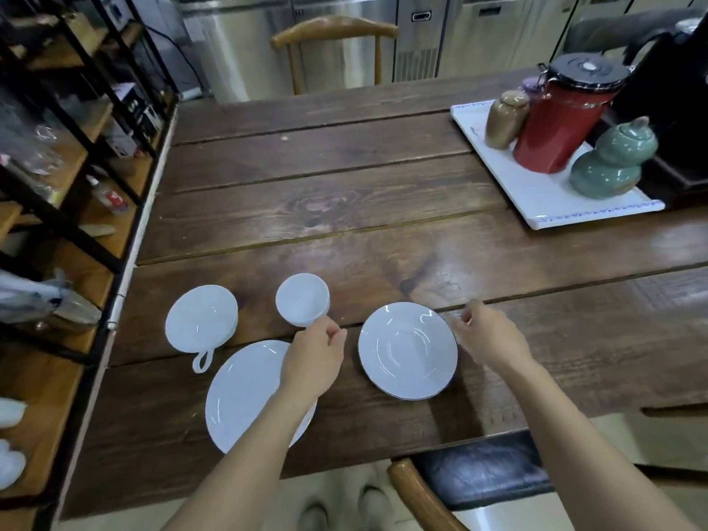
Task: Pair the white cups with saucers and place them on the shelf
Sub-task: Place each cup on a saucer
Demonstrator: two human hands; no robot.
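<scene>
Two white cups stand on the wooden table [344, 208]. The wider cup [201, 318] is at the left with its handle toward me. The smaller cup [302, 298] stands right of it, and my left hand [316, 358] pinches its near side, where the handle is hidden under my fingers. One white saucer [241, 400] lies under my left wrist. A second saucer [408, 350] lies to the right. My right hand [486, 331] rests at that saucer's right rim with fingers loosely curled, holding nothing.
A black-framed wooden shelf [69, 231] with glasses and clutter stands along the table's left edge. A white tray [544, 197] at the back right carries a red canister, a brown jar and a green gourd pot. Chairs stand at the far and near sides.
</scene>
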